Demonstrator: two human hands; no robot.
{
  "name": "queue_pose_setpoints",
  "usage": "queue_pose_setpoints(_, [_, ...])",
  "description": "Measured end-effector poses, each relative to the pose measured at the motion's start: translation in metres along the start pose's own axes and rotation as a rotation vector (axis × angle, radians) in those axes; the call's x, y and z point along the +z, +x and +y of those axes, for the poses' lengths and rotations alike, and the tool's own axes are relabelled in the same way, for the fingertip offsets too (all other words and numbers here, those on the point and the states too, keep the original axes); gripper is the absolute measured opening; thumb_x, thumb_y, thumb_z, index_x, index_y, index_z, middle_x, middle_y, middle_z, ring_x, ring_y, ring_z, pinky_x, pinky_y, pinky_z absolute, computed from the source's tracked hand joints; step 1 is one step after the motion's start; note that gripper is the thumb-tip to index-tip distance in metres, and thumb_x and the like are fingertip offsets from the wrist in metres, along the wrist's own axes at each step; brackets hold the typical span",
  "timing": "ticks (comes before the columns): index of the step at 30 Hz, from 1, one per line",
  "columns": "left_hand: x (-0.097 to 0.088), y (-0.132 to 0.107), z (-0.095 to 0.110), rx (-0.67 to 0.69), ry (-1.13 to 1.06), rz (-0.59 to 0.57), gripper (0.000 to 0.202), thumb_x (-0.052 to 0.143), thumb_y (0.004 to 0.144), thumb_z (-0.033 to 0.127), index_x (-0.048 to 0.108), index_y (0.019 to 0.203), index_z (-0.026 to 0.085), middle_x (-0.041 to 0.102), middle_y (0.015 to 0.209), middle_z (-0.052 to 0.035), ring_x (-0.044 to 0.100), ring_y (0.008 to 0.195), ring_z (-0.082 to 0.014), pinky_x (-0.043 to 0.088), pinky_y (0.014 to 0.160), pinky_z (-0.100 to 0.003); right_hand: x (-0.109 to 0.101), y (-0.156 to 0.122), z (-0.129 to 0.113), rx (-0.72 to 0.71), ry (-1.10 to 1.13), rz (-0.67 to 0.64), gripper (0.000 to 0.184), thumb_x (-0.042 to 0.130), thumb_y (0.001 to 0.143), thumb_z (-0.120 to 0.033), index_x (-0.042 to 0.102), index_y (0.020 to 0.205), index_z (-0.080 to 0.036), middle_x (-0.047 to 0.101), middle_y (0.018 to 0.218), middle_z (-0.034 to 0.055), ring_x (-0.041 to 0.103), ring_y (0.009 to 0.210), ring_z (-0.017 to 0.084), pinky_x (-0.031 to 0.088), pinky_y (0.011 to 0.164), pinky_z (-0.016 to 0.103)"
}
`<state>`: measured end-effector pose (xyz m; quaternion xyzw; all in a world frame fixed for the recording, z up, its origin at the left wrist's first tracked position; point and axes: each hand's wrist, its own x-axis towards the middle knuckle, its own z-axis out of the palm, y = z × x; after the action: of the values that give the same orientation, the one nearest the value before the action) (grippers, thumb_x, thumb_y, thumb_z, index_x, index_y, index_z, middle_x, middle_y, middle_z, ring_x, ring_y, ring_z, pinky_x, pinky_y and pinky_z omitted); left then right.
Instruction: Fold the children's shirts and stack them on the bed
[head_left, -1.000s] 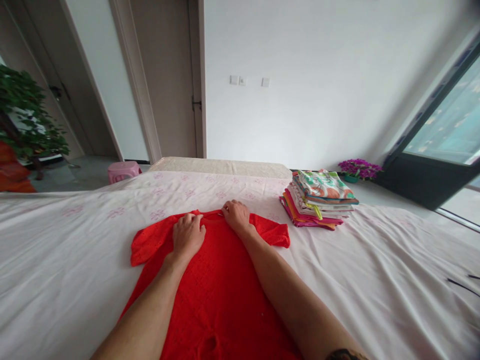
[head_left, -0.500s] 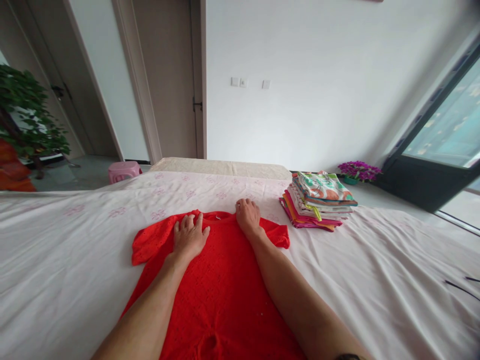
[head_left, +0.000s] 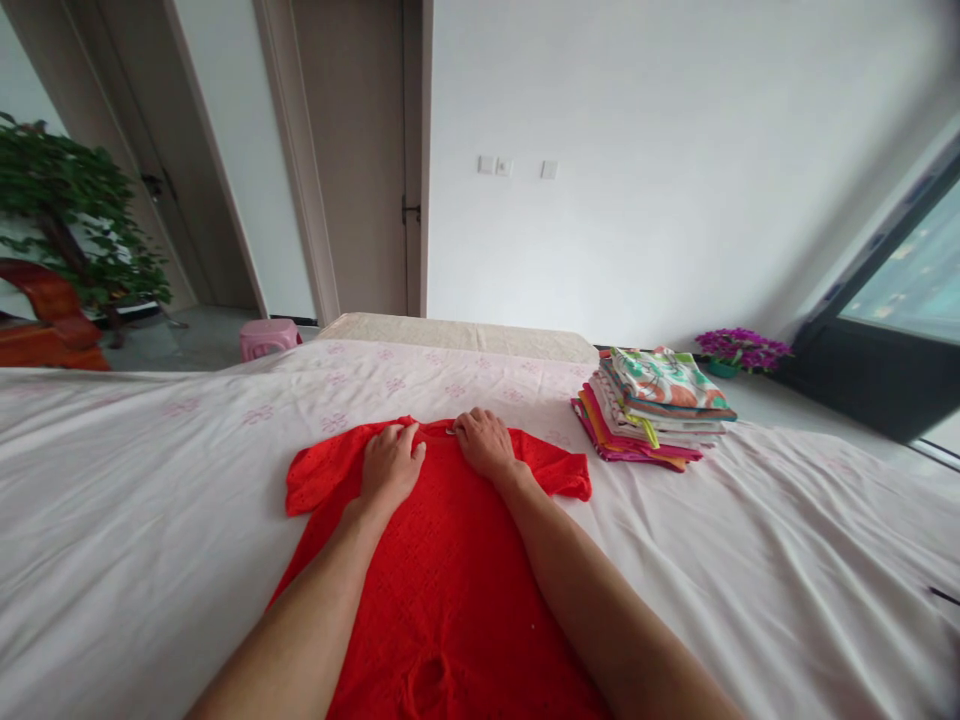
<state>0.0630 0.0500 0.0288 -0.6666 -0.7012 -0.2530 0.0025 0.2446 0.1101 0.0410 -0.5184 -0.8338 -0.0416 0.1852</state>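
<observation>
A red short-sleeved shirt (head_left: 457, 545) with a lacy, eyelet-like pattern lies spread out on the bed, its neckline pointing away from me. My left hand (head_left: 391, 466) rests palm down on its left shoulder beside the collar, fingers stretched out and thumb apart. Just right of the neck opening, my right hand (head_left: 486, 444) lies on the cloth with its fingers over the collar edge. Both hands are open and press on the fabric from above. A gathered knot detail shows low on the shirt's front.
Right of the shirt stands a stack of folded clothes (head_left: 656, 410). A pale sheet (head_left: 150, 520) with pink flowers covers the bed. Beyond it are a pink stool (head_left: 270, 338), a leafy plant (head_left: 75, 210), purple flowers (head_left: 742, 347) and a wooden armrest (head_left: 52, 310).
My right hand has slid left along the collar, nearer to my left hand. My left hand stays on the left shoulder. The whole view has shifted slightly.
</observation>
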Motion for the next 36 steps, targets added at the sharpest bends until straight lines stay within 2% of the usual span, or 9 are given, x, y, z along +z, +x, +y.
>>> queue_pose_setpoints(3, [-0.020,0.006,-0.005,-0.083,-0.179,0.110,0.041,0.043,0.091,0.023,0.059,0.128,0.017,0.063,0.129,-0.0123,0.057,0.121,-0.0211,0.042,0.104,-0.033,-0.003,-0.001,0.001,0.002,0.008,-0.017,0.026,0.039,0.101,-0.031,0.065,0.104,-0.026,0.061,0.106,0.0054,0.052,0.099,0.020,0.035,0.085,0.031])
queue_pose_setpoints(6, [-0.049,0.014,-0.028,-0.218,-0.173,0.204,0.040,0.043,0.087,0.019,0.064,0.121,0.022,0.066,0.123,-0.0098,0.062,0.112,-0.0226,0.047,0.096,-0.034,-0.005,-0.001,0.001,0.005,0.015,-0.028,0.026,0.039,0.101,-0.030,0.065,0.105,-0.025,0.062,0.107,0.0060,0.053,0.100,0.020,0.035,0.085,0.031])
queue_pose_setpoints(11, [-0.080,0.019,-0.103,-0.405,0.052,-0.068,0.030,0.059,0.075,0.035,0.072,0.099,0.024,0.071,0.105,-0.0128,0.066,0.099,-0.0325,0.049,0.084,-0.041,-0.005,-0.001,0.000,0.009,0.024,-0.017,0.026,0.040,0.100,-0.030,0.066,0.104,-0.025,0.062,0.106,0.0064,0.054,0.100,0.020,0.036,0.084,0.030])
queue_pose_setpoints(15, [-0.082,0.013,-0.143,-0.310,0.007,-0.161,0.024,0.065,0.065,0.040,0.069,0.082,0.023,0.071,0.087,-0.0058,0.066,0.093,-0.0279,0.048,0.085,-0.035,-0.004,0.000,0.000,0.017,0.017,-0.028,0.027,0.039,0.101,-0.029,0.066,0.104,-0.025,0.063,0.107,0.0072,0.054,0.101,0.020,0.036,0.085,0.031])
queue_pose_setpoints(20, [-0.085,0.001,-0.144,-0.244,-0.681,-0.104,0.031,0.062,0.074,0.050,0.060,0.083,0.020,0.064,0.073,0.0028,0.061,0.071,-0.0160,0.046,0.065,-0.024,-0.002,0.000,0.000,0.017,0.018,-0.015,0.028,0.039,0.101,-0.030,0.066,0.105,-0.025,0.063,0.107,0.0075,0.054,0.102,0.021,0.036,0.086,0.031])
queue_pose_setpoints(25, [-0.081,0.002,-0.133,-0.386,-1.094,-0.096,0.041,0.074,0.064,0.050,0.057,0.087,0.021,0.066,0.074,0.0046,0.063,0.067,-0.0139,0.049,0.064,-0.024,-0.003,0.000,0.000,0.012,0.018,-0.017,0.028,0.039,0.100,-0.030,0.066,0.105,-0.025,0.063,0.107,0.0077,0.054,0.101,0.020,0.036,0.085,0.031])
queue_pose_setpoints(29, [-0.084,0.005,-0.135,-0.549,-1.106,-0.128,0.047,0.079,0.055,0.044,0.060,0.091,0.019,0.070,0.078,-0.0005,0.068,0.074,-0.0186,0.053,0.070,-0.029,-0.004,0.000,0.001,0.018,0.010,-0.035,0.027,0.040,0.100,-0.028,0.066,0.105,-0.025,0.063,0.108,0.0076,0.054,0.102,0.020,0.037,0.085,0.031])
queue_pose_setpoints(32, [-0.092,0.003,-0.145,-0.543,-1.031,-0.170,0.054,0.078,0.057,0.039,0.062,0.104,0.019,0.073,0.083,-0.0033,0.069,0.078,-0.0202,0.054,0.071,-0.030,-0.004,0.000,0.001,0.016,0.012,-0.034,0.027,0.040,0.100,-0.028,0.066,0.104,-0.025,0.063,0.108,0.0075,0.054,0.102,0.020,0.037,0.085,0.031])
queue_pose_setpoints(36, [-0.095,0.000,-0.162,-0.473,-0.481,-0.149,0.051,0.069,0.065,0.033,0.064,0.113,0.018,0.073,0.090,-0.0064,0.070,0.081,-0.0236,0.053,0.071,-0.032,-0.003,0.001,0.002,0.000,0.028,-0.017,0.027,0.040,0.099,-0.028,0.067,0.102,-0.025,0.063,0.107,0.0072,0.054,0.102,0.021,0.037,0.086,0.031])
